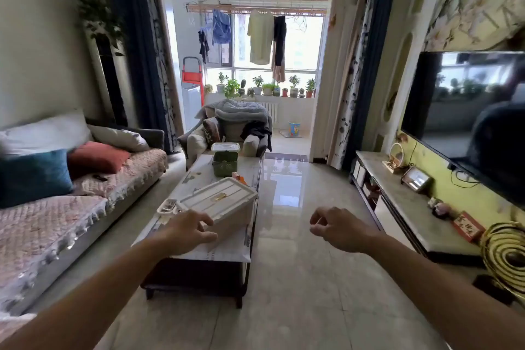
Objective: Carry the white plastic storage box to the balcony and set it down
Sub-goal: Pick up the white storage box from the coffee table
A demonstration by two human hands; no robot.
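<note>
The white plastic storage box (224, 202), with its lid on, rests at an angle on the coffee table (216, 250) in the middle of the room. My left hand (186, 231) reaches over the table with fingers spread, right at the box's near left corner and hiding it; whether it touches is unclear. My right hand (336, 229) hovers to the right of the table over the floor, fingers loosely curled, holding nothing. The balcony (287, 136) lies straight ahead through a wide doorway, with laundry hanging and potted plants on the sill.
A green basket (225, 162) with a clear tub on top stands farther back on the table. A sofa (71, 207) runs along the left, a TV stand (412, 207) along the right. An armchair (230, 131) piled with blankets sits before the balcony doorway. Tiled floor (289, 193) leads rightward past it.
</note>
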